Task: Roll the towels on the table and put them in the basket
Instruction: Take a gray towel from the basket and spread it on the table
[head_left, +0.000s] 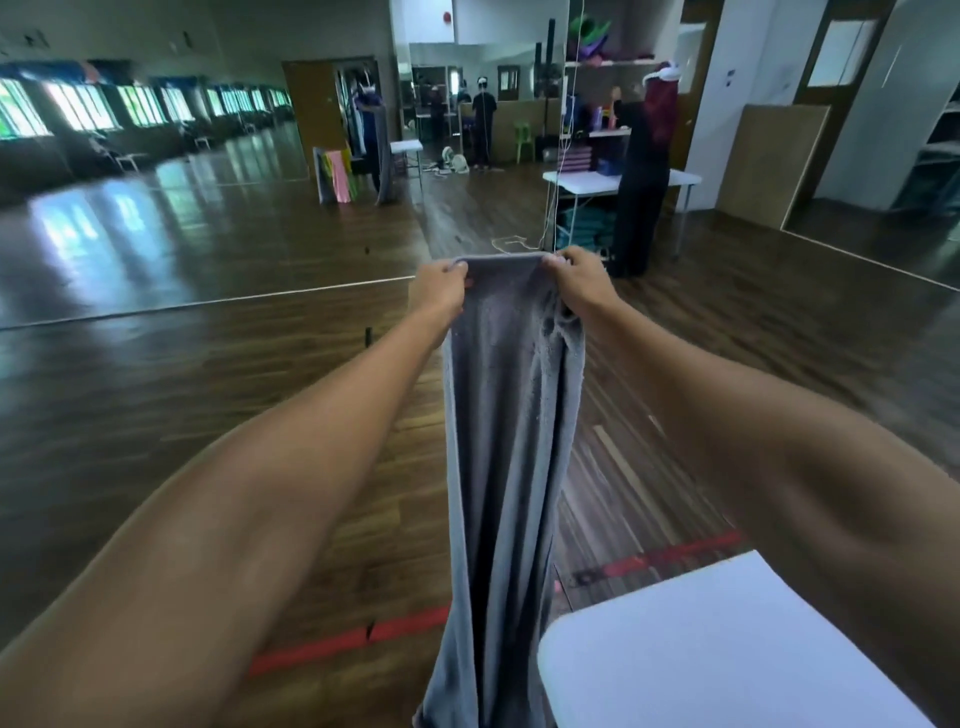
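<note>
Both the left hand (439, 291) and right hand (576, 283) pinch the grey towel (511, 441), hanging long and creased.

Grey towel (511, 441), unrolled, hanging lengthwise in folds, top edge taut, bottom seemingly beside white table (727, 649) corner

A large hall's glossy dark wood-plank floor (208, 374) mirrors daylight from a row of windows (83, 106) along the left wall. A strip of red tape (348, 642) crosses the boards in the foreground, while a white folding table (582, 182) and a leaning wooden panel (774, 161) stand at far right.
</note>
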